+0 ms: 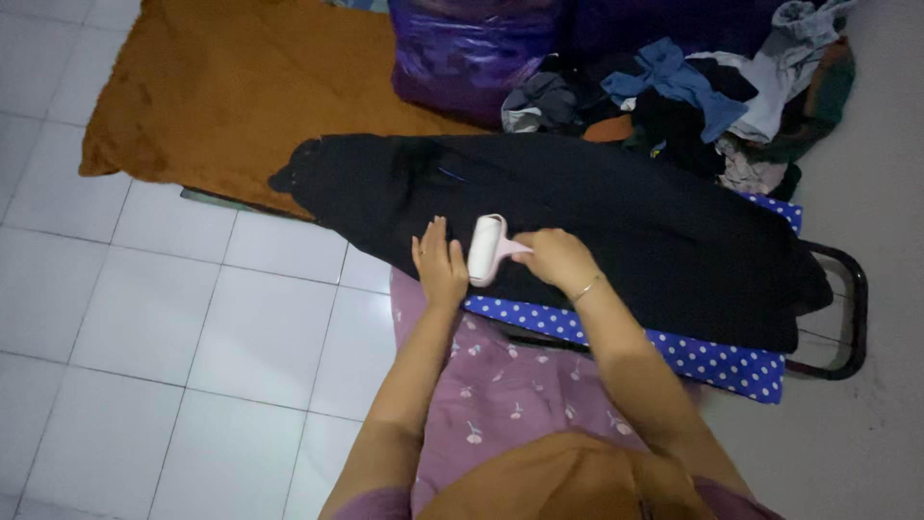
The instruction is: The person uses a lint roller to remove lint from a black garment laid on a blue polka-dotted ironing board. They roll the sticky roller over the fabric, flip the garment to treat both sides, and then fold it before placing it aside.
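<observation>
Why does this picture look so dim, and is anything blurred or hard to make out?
Head view: light is low and bluish, no glare; the black garment shows almost no folds, the clothes pile looks soft, while the right hand, its lint roller and the left hand stay fairly clear.

Matt black cloth (597, 221) covers a dotted blue fabric board (712, 361), the lint roller (486, 250) looks smooth pale plastic, and the floor tiles (192, 337) shine glossy.
</observation>
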